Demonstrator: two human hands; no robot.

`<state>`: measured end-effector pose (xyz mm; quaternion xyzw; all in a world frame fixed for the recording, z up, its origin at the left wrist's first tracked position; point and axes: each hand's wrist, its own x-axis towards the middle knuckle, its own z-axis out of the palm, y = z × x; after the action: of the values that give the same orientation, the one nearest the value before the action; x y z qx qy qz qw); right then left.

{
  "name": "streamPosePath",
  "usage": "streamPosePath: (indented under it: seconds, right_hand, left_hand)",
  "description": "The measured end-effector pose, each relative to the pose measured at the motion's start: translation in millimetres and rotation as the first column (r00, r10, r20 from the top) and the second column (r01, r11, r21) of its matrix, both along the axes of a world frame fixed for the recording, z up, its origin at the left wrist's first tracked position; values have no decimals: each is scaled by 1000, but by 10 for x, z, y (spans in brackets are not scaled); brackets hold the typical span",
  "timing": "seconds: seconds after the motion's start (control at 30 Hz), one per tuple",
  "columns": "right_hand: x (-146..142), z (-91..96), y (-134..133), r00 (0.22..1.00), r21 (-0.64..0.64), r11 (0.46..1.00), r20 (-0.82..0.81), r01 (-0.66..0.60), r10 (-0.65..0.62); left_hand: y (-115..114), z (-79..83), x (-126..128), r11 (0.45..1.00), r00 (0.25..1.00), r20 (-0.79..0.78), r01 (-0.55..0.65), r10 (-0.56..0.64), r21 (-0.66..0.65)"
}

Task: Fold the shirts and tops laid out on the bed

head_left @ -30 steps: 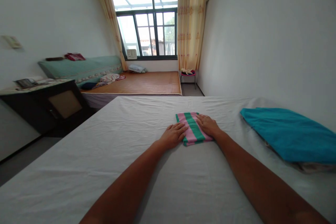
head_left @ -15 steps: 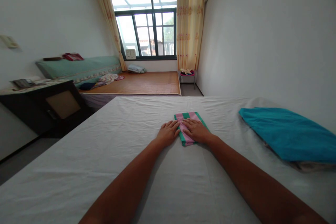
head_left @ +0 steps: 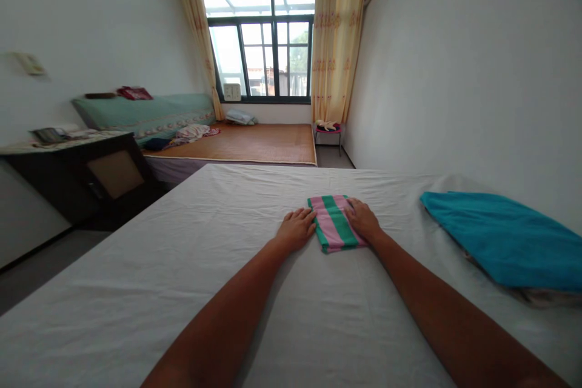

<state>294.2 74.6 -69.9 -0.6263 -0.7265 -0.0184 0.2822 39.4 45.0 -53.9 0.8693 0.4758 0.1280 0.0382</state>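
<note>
A folded cloth (head_left: pixel 335 221) with pink and green stripes lies flat on the white sheet (head_left: pixel 218 224). At its left edge rests my left hand (head_left: pixel 296 229), palm down, fingers stretched out and the tips touching the border. My right hand (head_left: pixel 364 220) lies open over the cloth's right side, its fingers on the fabric and covering part of that edge. Neither hand grips anything. To the right, a folded teal cloth (head_left: pixel 500 236) sits on top of some darker fabric that shows only at its lower edge.
Beyond the sheet stands a bed with a brown mat (head_left: pixel 268 142), a pale green headboard (head_left: pixel 154 115) and crumpled clothes (head_left: pixel 193 132). A dark cabinet (head_left: pixel 77 185) is at the left. A small stool (head_left: pixel 328 129) stands by the curtain (head_left: pixel 334 42), below the window.
My right hand has slid from the middle of the striped cloth to its right side, uncovering the stripes. My left hand stays by the left edge. The view has shifted slightly.
</note>
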Motion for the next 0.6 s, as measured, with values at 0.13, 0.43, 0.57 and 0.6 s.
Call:
streamPosePath:
  seconds: [0.13,0.43,0.57,0.6]
  right_hand:
    - [-15,10,-3,998,33,999,-61,17,-15]
    - [70,151,-78,952,-169,977,-254,133,-174]
    - [31,260,-181,962,-199,978,-249,66,-115]
    - [32,292,-211,961,-190,980,-256,57,-105]
  left_hand:
    - [3,-18,-7,1000,1000,8,9,-9,17]
    - [17,-28,-22,999,1000,9,16,-17,29]
    - [18,3,-26,999,1000,-5,24,-24,42]
    - [22,8,-29,999,1000,-6,21,-21,47]
